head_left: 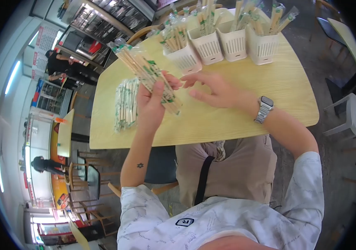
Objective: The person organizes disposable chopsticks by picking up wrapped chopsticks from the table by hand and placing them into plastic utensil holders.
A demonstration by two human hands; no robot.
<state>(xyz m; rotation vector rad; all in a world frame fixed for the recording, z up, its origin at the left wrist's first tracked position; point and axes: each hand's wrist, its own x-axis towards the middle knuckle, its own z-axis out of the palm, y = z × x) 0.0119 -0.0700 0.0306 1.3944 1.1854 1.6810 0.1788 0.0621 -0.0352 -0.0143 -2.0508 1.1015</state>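
My left hand point(155, 96) is wrapped round a bundle of wrapped chopsticks point(138, 66), in clear sleeves with green print, held aslant above the table. Close to its fingertips, my right hand point(213, 88) hovers with its fingers apart and nothing in them. A pile of wrapped chopsticks point(126, 104) lies on the table to the left of my left hand. Beyond my hands, several white slotted holders stand in a row, among them a left one point(184, 61) and a right one point(263, 48). Wrapped chopsticks stick up out of them.
The pale yellow table point(211, 127) has its near edge at my lap. A white stool point(348, 114) and another table point(352, 41) stand to the right. Chairs point(88, 179) line the left side, where two people point(63, 66) are standing farther off.
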